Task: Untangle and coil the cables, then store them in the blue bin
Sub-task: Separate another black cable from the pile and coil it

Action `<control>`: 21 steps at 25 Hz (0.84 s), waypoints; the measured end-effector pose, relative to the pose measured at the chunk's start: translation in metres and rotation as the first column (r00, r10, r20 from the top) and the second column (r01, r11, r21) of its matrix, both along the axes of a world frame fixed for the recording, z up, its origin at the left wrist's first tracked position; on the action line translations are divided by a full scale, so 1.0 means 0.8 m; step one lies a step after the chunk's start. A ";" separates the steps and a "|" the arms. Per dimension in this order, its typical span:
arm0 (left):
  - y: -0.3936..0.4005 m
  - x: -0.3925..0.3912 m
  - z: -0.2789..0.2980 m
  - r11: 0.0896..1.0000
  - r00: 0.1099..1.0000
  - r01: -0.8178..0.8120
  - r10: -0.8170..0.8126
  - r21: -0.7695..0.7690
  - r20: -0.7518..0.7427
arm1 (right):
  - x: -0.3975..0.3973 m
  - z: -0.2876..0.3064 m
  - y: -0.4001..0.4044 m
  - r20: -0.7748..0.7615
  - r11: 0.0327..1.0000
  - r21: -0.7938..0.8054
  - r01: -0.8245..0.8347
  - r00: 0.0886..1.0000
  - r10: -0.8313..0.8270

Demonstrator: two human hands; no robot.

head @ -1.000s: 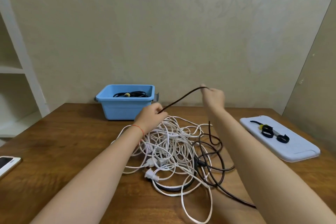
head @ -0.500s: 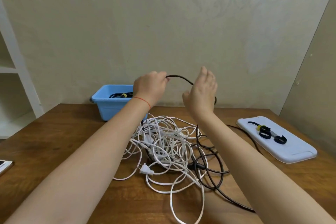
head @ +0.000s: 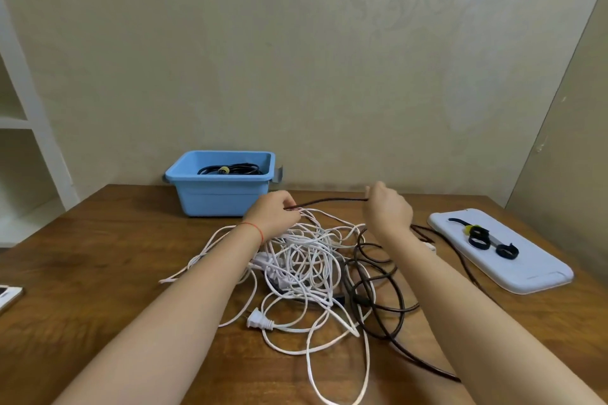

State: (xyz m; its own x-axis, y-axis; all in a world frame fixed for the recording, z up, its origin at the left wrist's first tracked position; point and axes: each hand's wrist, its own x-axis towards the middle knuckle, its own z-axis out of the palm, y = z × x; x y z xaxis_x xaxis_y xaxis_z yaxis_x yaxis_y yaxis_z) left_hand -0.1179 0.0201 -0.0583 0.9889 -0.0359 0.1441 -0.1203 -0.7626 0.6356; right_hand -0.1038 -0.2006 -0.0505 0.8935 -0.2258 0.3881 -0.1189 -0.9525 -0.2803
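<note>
A dark cable (head: 332, 200) stretches taut between two hands above a tangled heap of white cables (head: 306, 260), its loose loops lying right of the heap. The blue bin (head: 219, 196) behind holds what looks like a coiled black cable (head: 230, 170).

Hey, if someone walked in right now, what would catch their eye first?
Probably the tangle of white cables heaped mid-table, knotted with a dark cable. Above it, the left hand and right hand stretch a length of that dark cable between them. Behind, the blue bin by the wall already holds one coiled black cable.
</note>
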 end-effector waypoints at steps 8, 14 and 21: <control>-0.055 -0.022 0.147 0.941 0.838 -0.168 -0.020 0.294 0.545 | -0.022 0.021 0.092 0.375 0.807 0.053 -0.588 0.761 0.530; -0.009 -0.002 0.086 0.996 0.969 -0.070 0.080 -0.048 0.236 | -0.004 0.028 0.034 0.198 0.902 0.411 -0.131 0.979 0.052; 0.013 -0.009 0.049 0.686 0.979 0.023 -0.164 -0.727 -0.124 | 0.017 -0.002 -0.018 0.061 0.755 0.654 0.034 0.993 -0.098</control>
